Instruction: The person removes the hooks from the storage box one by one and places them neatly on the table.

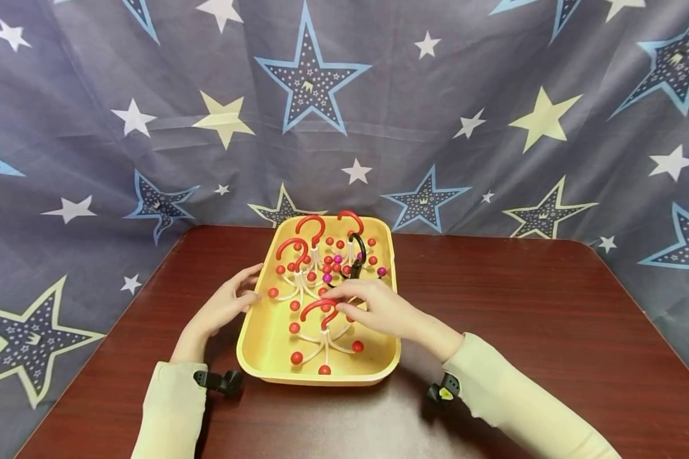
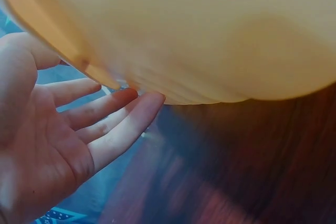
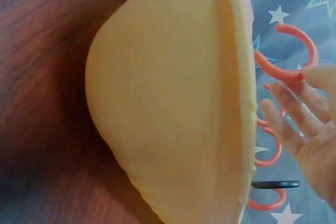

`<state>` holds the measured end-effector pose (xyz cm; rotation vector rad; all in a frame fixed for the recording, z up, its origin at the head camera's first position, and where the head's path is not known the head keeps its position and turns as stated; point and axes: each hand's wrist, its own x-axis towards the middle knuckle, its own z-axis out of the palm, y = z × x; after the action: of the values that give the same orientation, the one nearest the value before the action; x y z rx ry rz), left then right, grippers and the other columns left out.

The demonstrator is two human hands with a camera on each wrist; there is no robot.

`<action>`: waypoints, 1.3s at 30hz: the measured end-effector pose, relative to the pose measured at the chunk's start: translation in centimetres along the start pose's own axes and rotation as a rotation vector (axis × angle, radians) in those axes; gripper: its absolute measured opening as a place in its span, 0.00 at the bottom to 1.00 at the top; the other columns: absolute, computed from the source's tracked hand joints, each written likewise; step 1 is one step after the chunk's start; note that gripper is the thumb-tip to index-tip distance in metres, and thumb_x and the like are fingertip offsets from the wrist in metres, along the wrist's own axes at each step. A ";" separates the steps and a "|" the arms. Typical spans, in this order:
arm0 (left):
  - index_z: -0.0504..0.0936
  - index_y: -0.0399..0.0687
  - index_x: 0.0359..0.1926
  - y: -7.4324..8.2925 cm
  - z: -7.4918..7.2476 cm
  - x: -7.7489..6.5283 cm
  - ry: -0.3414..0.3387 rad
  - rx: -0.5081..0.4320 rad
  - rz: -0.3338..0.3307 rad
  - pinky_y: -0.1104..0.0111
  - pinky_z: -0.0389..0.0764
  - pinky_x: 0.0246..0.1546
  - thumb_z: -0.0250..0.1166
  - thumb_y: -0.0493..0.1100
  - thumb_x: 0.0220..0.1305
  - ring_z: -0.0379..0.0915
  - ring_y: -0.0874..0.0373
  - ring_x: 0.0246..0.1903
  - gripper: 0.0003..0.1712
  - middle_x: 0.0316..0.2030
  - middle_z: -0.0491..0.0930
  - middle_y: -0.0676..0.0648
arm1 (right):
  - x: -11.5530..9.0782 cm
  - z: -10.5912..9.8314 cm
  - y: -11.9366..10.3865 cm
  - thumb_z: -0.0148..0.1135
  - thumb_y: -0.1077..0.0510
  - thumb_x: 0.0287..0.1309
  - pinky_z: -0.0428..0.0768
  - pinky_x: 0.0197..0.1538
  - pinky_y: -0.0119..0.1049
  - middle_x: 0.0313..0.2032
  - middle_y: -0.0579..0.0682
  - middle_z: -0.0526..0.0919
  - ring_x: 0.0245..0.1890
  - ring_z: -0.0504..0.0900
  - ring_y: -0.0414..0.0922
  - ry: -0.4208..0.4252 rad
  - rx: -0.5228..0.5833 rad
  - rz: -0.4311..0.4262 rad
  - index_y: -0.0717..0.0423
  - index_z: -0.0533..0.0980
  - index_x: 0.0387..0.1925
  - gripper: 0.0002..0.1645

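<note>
A yellow tray (image 1: pixel 264 347) stands on the table with several hook-handled head massagers in it. Nearest me is one massager (image 1: pixel 325 338) with white prongs, red ball tips and a red curved handle (image 3: pixel 286 74). My right hand (image 1: pixel 381 308) reaches over the tray's right side, thumb and fingertips pinching that handle. Fingers straight, my left hand (image 1: pixel 221 308) touches the tray's left side; in the left wrist view its fingertips (image 2: pixel 152 100) lie just under the rim. Behind are more red-handled massagers (image 1: pixel 300 277) and a black one (image 1: pixel 355 268) with purple balls.
The dark red-brown wooden table (image 1: pixel 511 306) extends on both sides of the tray. A grey curtain (image 1: pixel 390 127) with star patterns hangs right behind the table's far edge. Black straps with cameras (image 1: pixel 228 382) sit at both wrists.
</note>
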<state>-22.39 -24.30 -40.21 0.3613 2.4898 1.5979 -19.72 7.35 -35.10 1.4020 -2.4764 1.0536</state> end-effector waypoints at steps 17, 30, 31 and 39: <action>0.54 0.44 0.68 -0.9 0.0 -0.3 0.030 -0.061 -0.016 0.69 0.79 0.36 0.56 0.38 0.61 0.74 0.52 0.44 0.36 0.59 0.64 0.32 | 0.3 -1.8 -1.1 0.59 0.63 0.55 0.79 0.34 0.28 0.32 0.49 0.84 0.30 0.80 0.35 0.099 0.182 0.060 0.56 0.79 0.40 0.10; 0.53 0.45 0.69 -0.8 0.0 -0.4 -0.002 -0.055 -0.011 0.67 0.80 0.37 0.56 0.40 0.62 0.74 0.46 0.46 0.36 0.59 0.63 0.31 | -1.1 -7.3 0.1 0.62 0.61 0.54 0.79 0.35 0.30 0.33 0.49 0.85 0.32 0.82 0.37 0.252 0.122 0.193 0.55 0.80 0.40 0.10; 0.53 0.46 0.69 -0.8 -0.1 -0.4 -0.006 -0.047 -0.012 0.67 0.80 0.38 0.56 0.40 0.63 0.74 0.46 0.46 0.36 0.59 0.63 0.31 | -1.3 -7.7 0.2 0.61 0.61 0.55 0.80 0.35 0.30 0.33 0.49 0.85 0.32 0.82 0.38 0.264 0.121 0.206 0.55 0.79 0.40 0.10; 0.52 0.48 0.69 -0.4 -0.2 -0.5 -0.027 -0.027 -0.030 0.64 0.80 0.40 0.56 0.42 0.63 0.73 0.44 0.47 0.36 0.59 0.63 0.32 | -2.7 -11.3 2.1 0.60 0.60 0.56 0.80 0.31 0.31 0.29 0.50 0.85 0.28 0.82 0.35 0.359 0.009 0.271 0.55 0.79 0.41 0.10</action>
<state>-22.06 -24.78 -40.52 0.3381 2.4392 1.6032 -22.44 16.97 -28.74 0.8013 -2.4302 1.2387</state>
